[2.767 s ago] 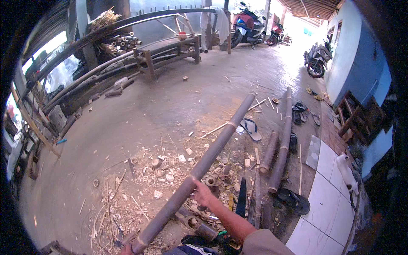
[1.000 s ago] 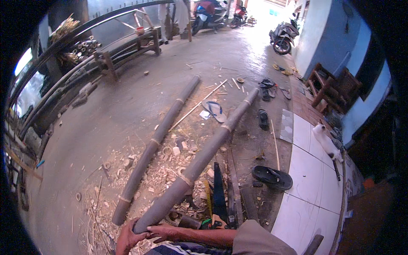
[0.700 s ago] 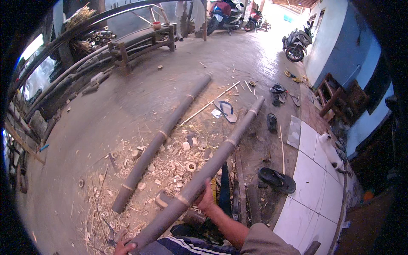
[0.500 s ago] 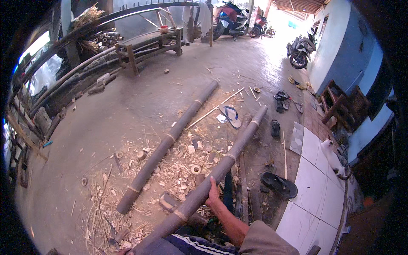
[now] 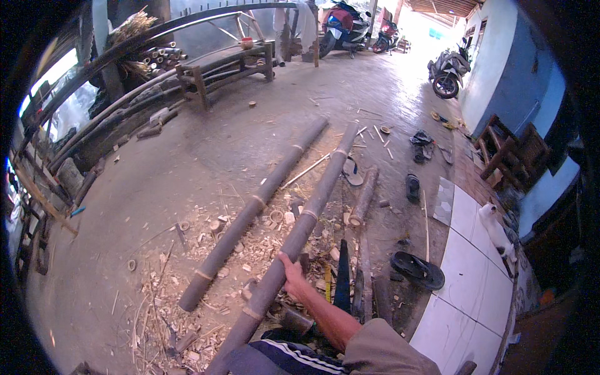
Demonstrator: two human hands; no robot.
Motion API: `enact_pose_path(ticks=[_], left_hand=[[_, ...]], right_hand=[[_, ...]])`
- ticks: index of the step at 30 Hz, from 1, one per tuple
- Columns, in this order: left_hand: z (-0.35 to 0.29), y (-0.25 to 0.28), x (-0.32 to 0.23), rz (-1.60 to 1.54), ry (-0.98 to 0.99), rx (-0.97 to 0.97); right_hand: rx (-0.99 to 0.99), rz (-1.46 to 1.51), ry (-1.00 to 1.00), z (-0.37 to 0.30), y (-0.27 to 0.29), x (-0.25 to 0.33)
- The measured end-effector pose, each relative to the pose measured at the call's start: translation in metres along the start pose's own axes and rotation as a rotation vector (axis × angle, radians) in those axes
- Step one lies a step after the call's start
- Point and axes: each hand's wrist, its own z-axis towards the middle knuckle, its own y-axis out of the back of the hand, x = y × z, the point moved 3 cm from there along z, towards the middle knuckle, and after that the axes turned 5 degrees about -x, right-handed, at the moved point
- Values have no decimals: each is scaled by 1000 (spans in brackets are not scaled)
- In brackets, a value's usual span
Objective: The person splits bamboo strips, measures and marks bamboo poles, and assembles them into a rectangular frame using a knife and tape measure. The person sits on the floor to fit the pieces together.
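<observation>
My right hand (image 5: 292,276) wraps around a long brown bamboo pole (image 5: 323,190), with the thumb on its upper side. The pole slants from beside my lap toward the far middle. My left hand is out of sight. To the left lies a second bamboo pole (image 5: 245,219), roughly parallel, on the littered floor. Right of my hand, a dark, tapering blade (image 5: 342,278) and a narrow yellow strip (image 5: 328,281) show near my forearm. A short thick bamboo piece (image 5: 365,195) lies right of the held pole.
Wood chips (image 5: 234,256) and cut bamboo rings cover the floor around the poles. A black sandal (image 5: 417,270) sits beside white tiles (image 5: 453,294), where a white cat (image 5: 491,226) rests. A low bamboo bench (image 5: 231,65) stands far left; motorbikes (image 5: 447,72) are parked behind.
The held pole has swung left at its far end, nearer the other pole. My right hand has shifted slightly left with it, uncovering the short bamboo piece and the dark blade.
</observation>
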Motion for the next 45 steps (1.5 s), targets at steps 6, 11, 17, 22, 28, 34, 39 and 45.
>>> enact_pose_path(ticks=[6,11,17,22,28,34,39,45], left_hand=[[22,18,11,-163,-6,-87],[50,22,11,-259,-50,-151],[93,13,9,-256,-245,-235],[137,-5,-8,-221,-280,-123],[169,-40,-13,68,-356,-280],[152,-39,-1,227,-485,-325],[135,-51,-8,435,-598,-460],[149,-67,-21,46,-437,-292]], right_hand=[[24,-116,62,53,-43,-11],[82,-143,-29,60,-47,-46],[190,-147,-74,52,-74,-56],[181,-484,48,56,-76,-50],[406,-1273,700,-7,-16,-68],[689,-1753,922,-72,55,-75],[598,-1969,951,-75,66,-81],[664,-1960,826,-67,65,-82]])
